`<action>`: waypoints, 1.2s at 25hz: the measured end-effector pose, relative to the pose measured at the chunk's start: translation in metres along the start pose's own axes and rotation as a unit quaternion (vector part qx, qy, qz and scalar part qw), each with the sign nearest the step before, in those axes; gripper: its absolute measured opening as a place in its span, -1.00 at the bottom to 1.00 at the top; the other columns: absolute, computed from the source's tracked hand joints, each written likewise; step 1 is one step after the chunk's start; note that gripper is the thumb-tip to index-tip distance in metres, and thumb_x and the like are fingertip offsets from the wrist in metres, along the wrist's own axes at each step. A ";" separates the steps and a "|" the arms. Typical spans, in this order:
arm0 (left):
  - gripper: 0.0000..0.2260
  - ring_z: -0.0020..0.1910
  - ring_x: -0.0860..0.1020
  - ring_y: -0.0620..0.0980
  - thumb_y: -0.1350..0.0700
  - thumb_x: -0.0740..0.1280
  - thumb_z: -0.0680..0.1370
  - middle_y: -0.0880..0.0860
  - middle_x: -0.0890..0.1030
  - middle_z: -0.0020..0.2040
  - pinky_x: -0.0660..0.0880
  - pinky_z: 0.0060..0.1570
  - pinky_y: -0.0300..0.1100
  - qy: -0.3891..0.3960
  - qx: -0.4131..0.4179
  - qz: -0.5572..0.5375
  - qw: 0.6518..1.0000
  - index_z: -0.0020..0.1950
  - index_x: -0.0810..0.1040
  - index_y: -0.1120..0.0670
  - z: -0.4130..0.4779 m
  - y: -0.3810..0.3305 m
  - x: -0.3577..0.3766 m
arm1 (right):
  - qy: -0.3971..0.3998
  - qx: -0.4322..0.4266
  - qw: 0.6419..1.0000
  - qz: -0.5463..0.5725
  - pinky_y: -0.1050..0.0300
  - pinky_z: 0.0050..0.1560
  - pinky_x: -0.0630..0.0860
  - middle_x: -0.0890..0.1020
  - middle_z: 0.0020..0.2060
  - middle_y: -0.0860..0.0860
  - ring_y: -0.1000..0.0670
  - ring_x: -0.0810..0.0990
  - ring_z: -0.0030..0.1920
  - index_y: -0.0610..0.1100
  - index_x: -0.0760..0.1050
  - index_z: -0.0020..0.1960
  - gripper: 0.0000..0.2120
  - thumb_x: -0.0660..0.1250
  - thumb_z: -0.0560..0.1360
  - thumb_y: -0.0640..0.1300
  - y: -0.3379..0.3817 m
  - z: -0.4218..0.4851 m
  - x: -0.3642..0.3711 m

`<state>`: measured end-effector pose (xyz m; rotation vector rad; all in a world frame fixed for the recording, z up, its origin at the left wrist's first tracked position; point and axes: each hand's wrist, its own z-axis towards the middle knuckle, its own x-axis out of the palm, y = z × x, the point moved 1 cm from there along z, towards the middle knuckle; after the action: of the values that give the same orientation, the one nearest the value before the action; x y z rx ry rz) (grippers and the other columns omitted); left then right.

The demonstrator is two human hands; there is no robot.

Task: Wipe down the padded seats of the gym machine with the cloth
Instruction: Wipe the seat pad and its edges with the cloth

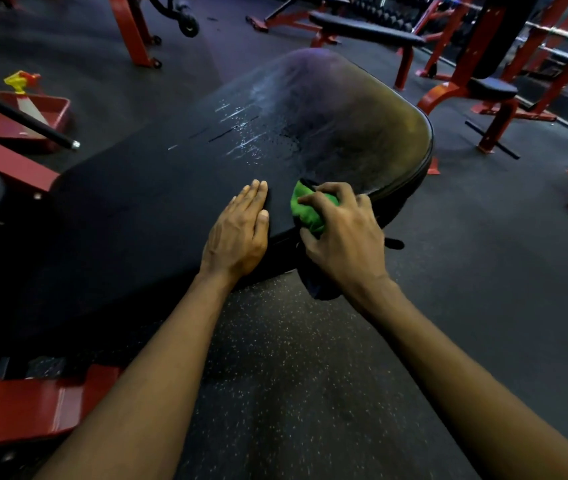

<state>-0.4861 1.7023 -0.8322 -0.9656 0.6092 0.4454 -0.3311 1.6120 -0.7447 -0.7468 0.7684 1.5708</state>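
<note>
One green cloth (305, 211) is bunched in the right hand (344, 237), whose fingers curl round it and press it on the near right edge of the one black padded seat (171, 188). The left hand (237, 230) lies flat on the pad just left of the cloth, fingers straight and together. Wet droplets (247, 133) glisten farther up. A long bench (362, 29) stands far off.

The padded seat (144, 209) is black, streaked with whitish droplets near the frame's centre. The cloth (306, 216) is bright green with a black side. The floor (293, 358) is dark grey, flecked with pale specks. The machine frames (19, 407) are red. At upper left, a spray nozzle (19, 81) is yellow and red.
</note>
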 end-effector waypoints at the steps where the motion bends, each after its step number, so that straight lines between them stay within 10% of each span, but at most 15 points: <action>1: -0.46 0.62 0.13 -0.06 -0.03 -0.01 0.66 0.05 0.20 0.63 0.05 0.61 -0.10 0.004 -0.003 -0.007 1.000 0.64 0.19 0.09 0.000 0.000 0.000 | -0.003 -0.003 1.000 0.007 0.05 -0.01 0.50 0.54 0.23 0.01 -0.14 0.50 0.06 0.03 0.62 0.19 -0.64 0.46 0.40 -0.04 -0.008 0.002 -0.005; 7: -0.46 0.62 0.07 -0.13 -0.13 -0.01 0.68 -0.02 0.13 0.65 0.00 0.60 -0.16 0.067 0.036 -0.005 0.997 0.65 0.13 -0.02 -0.002 0.022 -0.018 | -0.039 0.090 0.995 -0.003 -0.01 0.00 0.51 0.52 0.22 0.00 -0.17 0.49 0.05 0.02 0.61 0.20 -0.67 0.42 0.44 -0.04 -0.033 0.016 -0.020; 16: -0.43 0.63 0.07 -0.01 -0.13 -0.01 0.66 0.05 0.15 0.65 -0.01 0.61 -0.07 0.010 -0.077 0.033 0.996 0.65 0.14 0.06 -0.017 0.044 -0.019 | 0.014 -0.031 0.999 -0.008 -0.01 -0.04 0.55 0.56 0.18 -0.03 -0.15 0.49 0.04 -0.02 0.64 0.14 -0.67 0.48 0.38 -0.04 0.008 0.002 0.009; 22: -0.48 0.64 0.06 -0.03 -0.09 0.05 0.72 0.04 0.13 0.65 -0.05 0.60 -0.13 0.020 -0.068 0.022 0.997 0.66 0.12 0.03 -0.015 0.048 -0.020 | -0.024 0.080 0.996 -0.031 0.06 -0.06 0.45 0.54 0.18 -0.03 -0.17 0.48 0.04 -0.01 0.61 0.16 -0.69 0.42 0.43 -0.01 -0.012 0.021 -0.006; 30: -0.43 0.63 0.08 -0.04 -0.12 -0.02 0.66 0.03 0.16 0.64 0.00 0.61 -0.10 0.013 -0.067 0.013 0.998 0.65 0.16 0.05 -0.017 0.051 -0.019 | 0.040 -0.036 0.999 0.003 0.00 -0.05 0.56 0.56 0.16 -0.05 -0.16 0.52 0.02 0.00 0.63 0.17 -0.66 0.46 0.40 -0.01 0.036 0.001 0.022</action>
<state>-0.5351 1.7118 -0.8587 -1.0933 0.6224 0.5031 -0.3695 1.6217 -0.7591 -0.8645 0.7753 1.5879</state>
